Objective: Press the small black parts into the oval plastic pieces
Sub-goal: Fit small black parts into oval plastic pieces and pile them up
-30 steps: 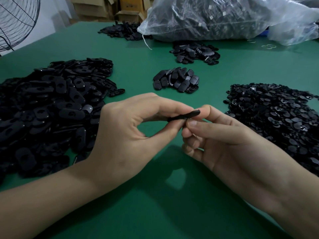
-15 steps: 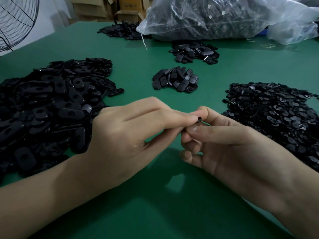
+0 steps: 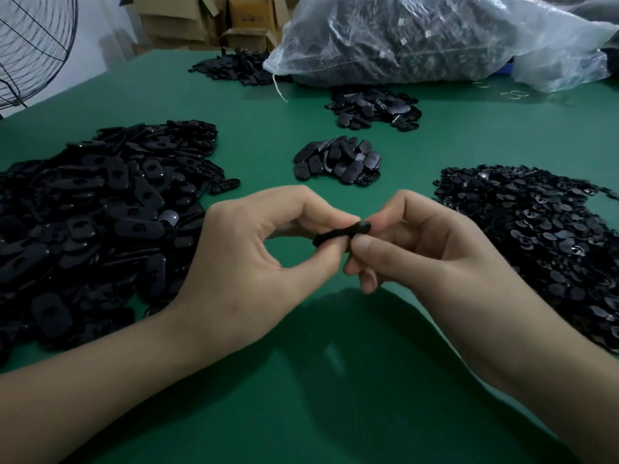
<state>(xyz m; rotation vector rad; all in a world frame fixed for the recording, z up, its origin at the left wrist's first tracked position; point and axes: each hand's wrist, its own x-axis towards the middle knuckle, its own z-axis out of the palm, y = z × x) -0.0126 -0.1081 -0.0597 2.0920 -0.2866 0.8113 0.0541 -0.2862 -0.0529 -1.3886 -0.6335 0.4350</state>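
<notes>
The left hand [image 3: 254,259] and right hand [image 3: 432,259] meet above the green table [image 3: 301,396], both pinching one black oval piece [image 3: 336,234] edge-on between thumb and fingertips. A big pile of oval pieces [image 3: 100,216] lies to the left and a pile of small black parts [image 3: 536,249] to the right. A small heap [image 3: 338,162] sits beyond the hands, and a clear bag [image 3: 435,38] lies at the far edge.

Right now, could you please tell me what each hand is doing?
Left hand: pinching the black oval piece.
Right hand: pinching the other end of the same piece.
</notes>
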